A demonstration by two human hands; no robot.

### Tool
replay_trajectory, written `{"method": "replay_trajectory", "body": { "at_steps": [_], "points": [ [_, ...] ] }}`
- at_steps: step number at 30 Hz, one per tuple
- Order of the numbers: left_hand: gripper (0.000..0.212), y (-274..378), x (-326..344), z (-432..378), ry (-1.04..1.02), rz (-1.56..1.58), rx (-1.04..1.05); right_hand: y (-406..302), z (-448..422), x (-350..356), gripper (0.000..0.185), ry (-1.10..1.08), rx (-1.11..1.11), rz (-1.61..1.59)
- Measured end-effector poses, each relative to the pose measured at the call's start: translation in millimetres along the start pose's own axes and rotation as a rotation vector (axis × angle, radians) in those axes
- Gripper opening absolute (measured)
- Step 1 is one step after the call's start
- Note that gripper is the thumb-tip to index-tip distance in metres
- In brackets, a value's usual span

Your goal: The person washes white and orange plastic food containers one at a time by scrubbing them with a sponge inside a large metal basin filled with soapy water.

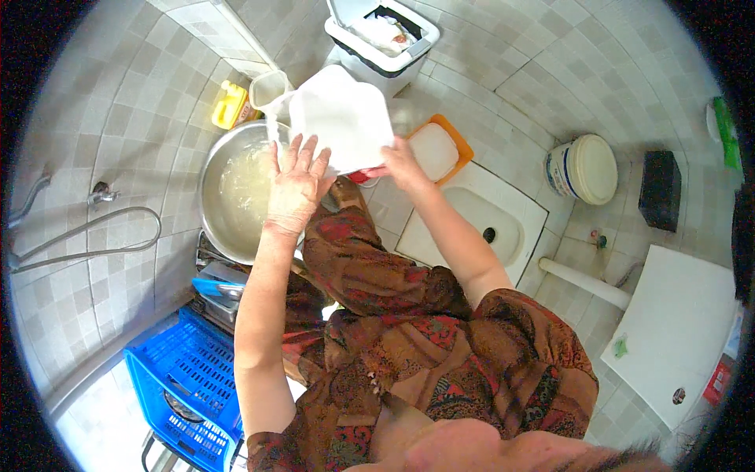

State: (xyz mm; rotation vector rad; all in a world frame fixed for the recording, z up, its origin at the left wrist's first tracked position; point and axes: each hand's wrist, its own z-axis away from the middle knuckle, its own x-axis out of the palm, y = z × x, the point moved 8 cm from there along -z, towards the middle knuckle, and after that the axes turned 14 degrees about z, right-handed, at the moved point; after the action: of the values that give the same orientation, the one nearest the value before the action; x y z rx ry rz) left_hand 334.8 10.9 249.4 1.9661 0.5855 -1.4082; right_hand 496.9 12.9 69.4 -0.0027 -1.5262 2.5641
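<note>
My right hand (401, 162) grips the lower right edge of a white plastic container (342, 121), which is tilted in front of me. My left hand (299, 183) has its fingers spread against the lower left of that container; whether it bears any weight is not plain. Below and left of it stands a large metal basin (239, 194) with cloudy water. A translucent plastic dipper or jug (269, 88) is beside the basin's upper rim, partly hidden by the container. Something red shows just under my right hand, mostly covered.
A yellow jug (230, 106) stands by the wall. An orange-rimmed tray or basin (463, 138) lies near the squat toilet (472, 221). There is a trash bin (383, 65) at the top, a lidded bucket (584, 170) at right, a blue plastic crate (189, 377) at lower left and metal trays beside the basin.
</note>
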Motion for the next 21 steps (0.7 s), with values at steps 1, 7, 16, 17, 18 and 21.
{"method": "replay_trajectory", "body": {
  "at_steps": [1,7,16,17,18,21],
  "points": [
    [0.044,-2,-1,0,0.009,0.025,-0.046,6,4,-19,0.033,0.032,0.019,-0.059],
    [0.047,-11,8,1,0.122,0.475,-0.269,61,11,-179,0.036,0.499,-0.029,-0.085],
    [0.036,-49,115,35,0.426,1.711,-1.074,89,-37,-294,0.043,0.907,-0.154,-0.225],
    [0.036,-35,117,27,0.403,1.823,-1.153,92,-42,-316,0.04,0.999,-0.147,-0.151],
    [0.037,-31,113,23,0.397,1.841,-1.161,97,-48,-326,0.038,1.066,-0.145,-0.081],
    [0.037,-34,105,22,0.403,1.818,-1.184,107,-66,-340,0.032,1.171,-0.101,0.22]
  ]
}}
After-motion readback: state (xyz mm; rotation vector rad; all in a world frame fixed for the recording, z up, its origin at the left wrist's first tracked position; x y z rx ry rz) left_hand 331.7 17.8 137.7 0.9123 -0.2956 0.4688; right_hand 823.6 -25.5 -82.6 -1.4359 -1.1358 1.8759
